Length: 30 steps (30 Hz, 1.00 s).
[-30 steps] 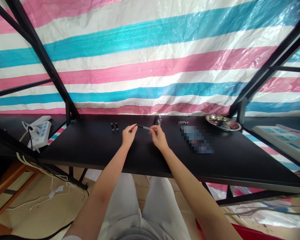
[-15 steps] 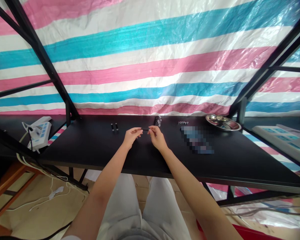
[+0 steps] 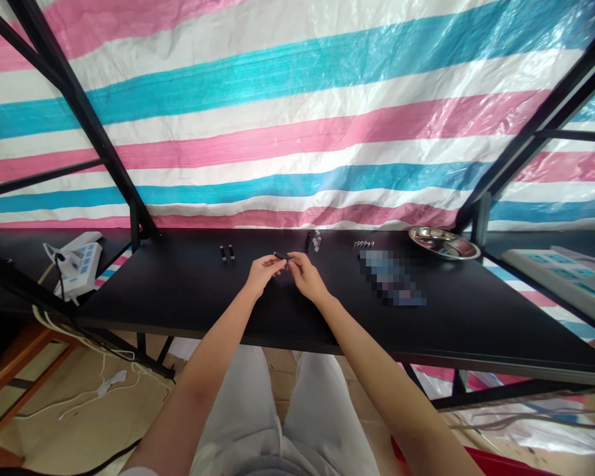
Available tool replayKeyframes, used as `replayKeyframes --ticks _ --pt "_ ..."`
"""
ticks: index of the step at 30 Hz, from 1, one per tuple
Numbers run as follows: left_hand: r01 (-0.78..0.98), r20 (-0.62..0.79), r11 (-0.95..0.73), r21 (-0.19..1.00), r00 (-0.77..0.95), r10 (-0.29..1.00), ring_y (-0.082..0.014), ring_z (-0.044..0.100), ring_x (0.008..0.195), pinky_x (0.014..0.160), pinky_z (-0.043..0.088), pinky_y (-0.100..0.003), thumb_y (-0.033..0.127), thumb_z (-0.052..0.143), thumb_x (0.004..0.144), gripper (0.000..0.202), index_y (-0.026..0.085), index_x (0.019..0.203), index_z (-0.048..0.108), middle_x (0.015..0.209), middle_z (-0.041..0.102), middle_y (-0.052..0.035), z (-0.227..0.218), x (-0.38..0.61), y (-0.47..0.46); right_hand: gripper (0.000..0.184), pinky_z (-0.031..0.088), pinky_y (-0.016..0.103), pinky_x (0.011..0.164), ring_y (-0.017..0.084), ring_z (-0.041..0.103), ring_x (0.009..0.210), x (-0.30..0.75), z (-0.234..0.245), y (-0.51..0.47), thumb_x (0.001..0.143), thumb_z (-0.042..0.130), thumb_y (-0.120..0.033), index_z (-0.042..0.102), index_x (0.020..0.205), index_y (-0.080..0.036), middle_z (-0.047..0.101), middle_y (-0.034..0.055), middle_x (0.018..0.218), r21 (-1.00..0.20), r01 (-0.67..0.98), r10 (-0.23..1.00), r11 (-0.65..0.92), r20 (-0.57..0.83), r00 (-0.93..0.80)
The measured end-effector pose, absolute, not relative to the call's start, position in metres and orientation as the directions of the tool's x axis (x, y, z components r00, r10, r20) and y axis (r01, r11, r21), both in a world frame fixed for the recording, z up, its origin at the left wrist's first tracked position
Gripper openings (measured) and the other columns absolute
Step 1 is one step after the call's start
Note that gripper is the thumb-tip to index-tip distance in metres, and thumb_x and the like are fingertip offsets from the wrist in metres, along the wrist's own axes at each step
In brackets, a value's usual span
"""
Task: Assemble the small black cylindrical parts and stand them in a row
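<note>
Above the middle of the black table point(image 3: 178, 297), my two hands meet around a small dark tube-like piece point(image 3: 280, 256). My left hand point(image 3: 262, 274) pinches it from the left, fingers closed. From the other side, my right hand point(image 3: 308, 275) grips its near end between thumb and fingers. The piece is too small for its exact kind to show. Two short black cylinders with pale ends point(image 3: 227, 252) stand to the left. Just beyond my right hand sit some dark pieces point(image 3: 308, 241) and a cluster of clear small pieces point(image 3: 317, 240).
Farther right is a row of several small shiny pieces point(image 3: 363, 244). A pixelated dark object point(image 3: 393, 279) lies in front of it. At the back right stands a round metal plate point(image 3: 444, 244). A power strip point(image 3: 82, 268) is at left, beside black frame posts point(image 3: 136, 221).
My hands have come closer together. The dark piece has turned from level between them to a slant, with my right fingers now nearer my left.
</note>
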State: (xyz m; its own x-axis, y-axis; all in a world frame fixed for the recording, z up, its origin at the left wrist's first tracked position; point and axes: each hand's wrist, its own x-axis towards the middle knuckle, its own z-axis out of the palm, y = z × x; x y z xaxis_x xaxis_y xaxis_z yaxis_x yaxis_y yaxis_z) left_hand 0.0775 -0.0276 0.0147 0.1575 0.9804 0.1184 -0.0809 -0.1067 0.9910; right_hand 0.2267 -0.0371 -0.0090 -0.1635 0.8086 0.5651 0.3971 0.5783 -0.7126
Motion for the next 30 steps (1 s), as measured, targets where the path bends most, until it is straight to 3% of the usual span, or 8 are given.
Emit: replayKeyframes --ticks 12,19,24,27,30 --pt "-0.067 0.086 -0.076 0.995 0.155 0.984 -0.0043 0.038 0.047 0.048 0.029 -0.023 0.039 0.074 0.057 0.033 0.012 0.076 0.069 0.059 0.057 0.0001 0.018 0.079 -0.031 0.032 0.047 0.032 0.073 0.016 0.060 0.074 0.225 -0.011 -0.039 0.086 0.043 -0.030 0.044 0.116 -0.020 0.064 0.0049 0.086 -0.660 0.466 0.798 0.590 0.564 -0.212" --pt "0.036 0.134 -0.137 0.990 0.059 0.989 -0.0084 0.047 0.052 0.052 0.036 -0.024 0.037 0.071 0.060 0.028 0.013 0.073 0.067 0.061 0.060 -0.0015 0.010 0.077 -0.025 0.043 0.048 0.030 0.066 0.016 0.056 0.068 0.223 -0.011 -0.042 0.082 0.049 -0.031 0.041 0.123 -0.020 0.062 0.0035 0.084 -0.605 0.537 0.795 0.588 0.554 -0.247" --pt "0.440 0.345 -0.220 0.871 -0.229 0.910 -0.0121 0.051 0.059 0.063 0.041 -0.026 0.034 0.064 0.068 0.020 0.016 0.076 0.066 0.062 0.059 -0.0011 0.004 0.064 -0.014 0.043 0.047 0.029 0.066 0.014 0.054 0.064 0.224 -0.011 -0.042 0.082 0.047 -0.030 0.041 0.123 -0.021 0.059 0.0029 0.083 -0.596 0.555 0.800 0.580 0.544 -0.253" --pt "0.653 0.433 -0.131 0.746 -0.327 0.840 -0.0153 0.055 0.067 0.069 0.040 -0.027 0.032 0.058 0.074 0.018 0.018 0.082 0.066 0.065 0.060 -0.0023 0.005 0.051 -0.006 0.039 0.047 0.030 0.067 0.014 0.054 0.063 0.224 -0.010 -0.043 0.082 0.046 -0.029 0.044 0.120 -0.021 0.059 0.0028 0.083 -0.591 0.561 0.801 0.580 0.539 -0.261" --pt "0.736 0.407 0.008 0.677 -0.384 0.829 -0.0182 0.057 0.076 0.073 0.038 -0.028 0.031 0.056 0.075 0.020 0.019 0.086 0.067 0.070 0.063 -0.0040 0.009 0.037 0.001 0.036 0.047 0.030 0.067 0.014 0.054 0.064 0.224 -0.008 -0.044 0.082 0.045 -0.028 0.046 0.117 -0.021 0.059 0.0029 0.082 -0.588 0.566 0.803 0.578 0.534 -0.265"
